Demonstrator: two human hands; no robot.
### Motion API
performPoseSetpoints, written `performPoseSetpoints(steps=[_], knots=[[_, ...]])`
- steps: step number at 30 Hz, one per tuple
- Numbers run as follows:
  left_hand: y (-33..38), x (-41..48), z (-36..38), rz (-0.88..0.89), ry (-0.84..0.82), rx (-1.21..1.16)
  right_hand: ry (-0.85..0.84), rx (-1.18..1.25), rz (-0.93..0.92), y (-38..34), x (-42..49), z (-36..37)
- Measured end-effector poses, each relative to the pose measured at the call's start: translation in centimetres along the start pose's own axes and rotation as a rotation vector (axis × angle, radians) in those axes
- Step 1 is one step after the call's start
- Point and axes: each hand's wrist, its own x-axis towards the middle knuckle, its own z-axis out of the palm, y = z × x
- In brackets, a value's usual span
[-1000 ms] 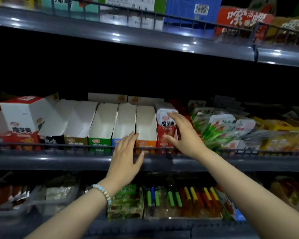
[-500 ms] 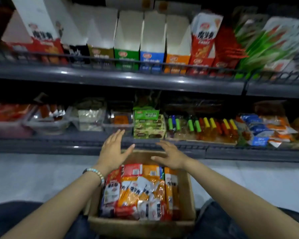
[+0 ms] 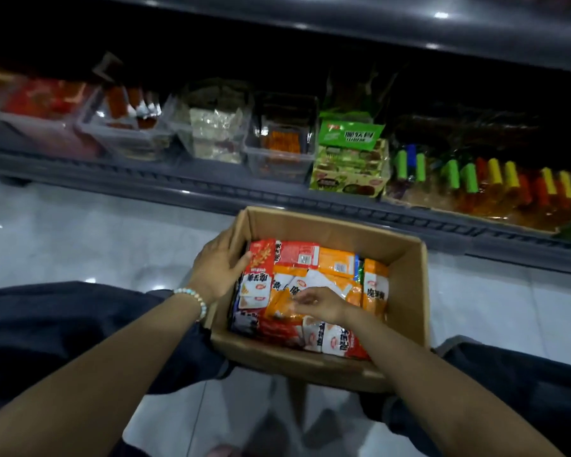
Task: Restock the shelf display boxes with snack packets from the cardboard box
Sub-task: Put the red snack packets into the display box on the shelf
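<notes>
Two hands are working at a cardboard box (image 3: 409,291): left hand (image 3: 216,268) gripping its side wall, right hand (image 3: 320,305) pinching an orange packet (image 3: 279,306).

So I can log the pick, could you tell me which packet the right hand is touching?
The orange packet in the middle of the cardboard box; the right hand touches only that one.
</notes>
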Motion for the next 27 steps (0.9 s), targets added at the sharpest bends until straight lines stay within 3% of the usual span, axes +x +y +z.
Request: performPoseSetpoints(steps=[6, 11, 16, 19, 24, 27], knots=[[-2.1, -0.6, 1.5, -0.095, -0.058, -0.075, -0.119, -0.086, 0.036, 2.2, 1.5, 2.7], [-2.4, -0.7, 2.2, -0.134, -0.079, -0.101, -0.001, -0.272, -0.072, 3.4, 2.5, 4.0], [-2.7, -0.4, 2.7, -0.176, -0.081, -0.128, 0.110, -0.266, -0.146, 3.9, 2.4, 4.1], [-2.7, -0.1, 3.0, -0.164, -0.052, -0.172, 0.136, -0.151, -0.143, 4.2, 1.9, 3.5], [0.7, 0.0, 2.3, -0.027, 0.182, -0.142, 0.162, 0.185, -0.060, 2.2, -1.0, -0.6], [3.2, 0.5, 1.8, -0.009, 0.237, -0.275, 0.238, 0.397, -0.087, -0.2, -3.9, -3.9]])
